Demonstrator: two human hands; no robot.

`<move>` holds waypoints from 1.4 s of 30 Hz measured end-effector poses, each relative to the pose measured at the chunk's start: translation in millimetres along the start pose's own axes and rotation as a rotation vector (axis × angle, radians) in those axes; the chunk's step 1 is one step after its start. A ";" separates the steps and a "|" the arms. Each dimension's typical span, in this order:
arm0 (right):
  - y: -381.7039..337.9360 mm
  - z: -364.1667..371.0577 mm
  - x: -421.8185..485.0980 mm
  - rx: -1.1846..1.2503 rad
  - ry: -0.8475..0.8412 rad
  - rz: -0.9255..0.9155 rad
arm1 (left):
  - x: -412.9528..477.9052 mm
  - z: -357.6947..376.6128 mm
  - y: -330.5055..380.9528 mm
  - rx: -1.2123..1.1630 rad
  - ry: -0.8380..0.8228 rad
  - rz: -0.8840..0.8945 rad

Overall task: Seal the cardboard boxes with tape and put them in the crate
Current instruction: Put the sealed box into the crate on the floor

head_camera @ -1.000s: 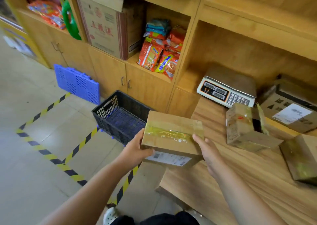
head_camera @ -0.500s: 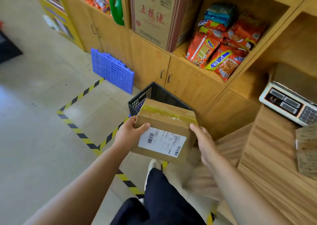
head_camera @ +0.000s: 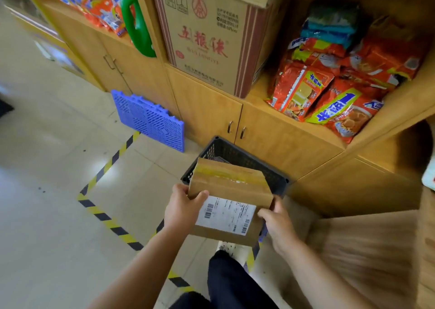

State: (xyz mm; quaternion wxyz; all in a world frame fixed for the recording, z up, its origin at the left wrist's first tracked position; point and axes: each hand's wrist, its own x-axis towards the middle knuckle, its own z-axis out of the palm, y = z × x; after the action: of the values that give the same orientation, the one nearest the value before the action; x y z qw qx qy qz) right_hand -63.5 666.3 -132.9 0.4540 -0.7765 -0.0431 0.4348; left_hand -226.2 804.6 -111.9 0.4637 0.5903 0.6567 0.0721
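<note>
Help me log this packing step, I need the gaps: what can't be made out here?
Head view only.
Inside of the crate: mostly hidden behind the cardboard box.
Text on the label: too small, blurred.
Fingers of the left hand and right hand: behind the box.
The table: motion-blurred, cut off by the right edge.

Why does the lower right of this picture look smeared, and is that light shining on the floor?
Head view: motion blur streaks the wooden counter at lower right, while the taped box is fairly sharp; a pale glare patch lies on the floor; the wide lens bows the cabinet edges.
</note>
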 end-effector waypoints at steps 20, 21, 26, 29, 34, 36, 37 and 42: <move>66.4 140.4 271.9 0.013 0.382 0.355 | 323.2 139.2 -37.7 0.115 -0.409 0.046; 76.8 146.5 287.9 0.036 0.378 0.343 | 339.2 150.7 -45.3 0.129 -0.415 0.059; 136.2 165.7 367.9 0.135 0.400 0.366 | 409.8 218.9 -84.2 0.171 -0.457 0.065; 159.5 174.4 404.1 0.300 0.470 0.434 | 436.6 252.5 -107.0 0.180 -0.389 0.033; 194.4 186.0 445.3 0.421 0.498 0.426 | 461.1 288.9 -144.4 0.166 -0.309 -0.068; 206.4 189.5 457.2 0.434 0.509 0.391 | 467.2 297.7 -157.0 0.090 -0.294 -0.069; 211.4 190.9 463.0 0.442 0.507 0.377 | 470.4 300.6 -161.9 0.076 -0.286 -0.062; 238.6 196.9 493.8 0.598 0.453 0.286 | 490.8 319.2 -173.6 0.112 -0.274 0.032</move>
State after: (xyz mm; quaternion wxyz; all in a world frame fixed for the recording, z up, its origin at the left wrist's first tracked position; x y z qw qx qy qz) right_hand 22.9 886.4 -665.5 0.5929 -0.6845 0.2953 0.3047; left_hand -65.2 1022.6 -659.1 0.5142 0.6299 0.5808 -0.0388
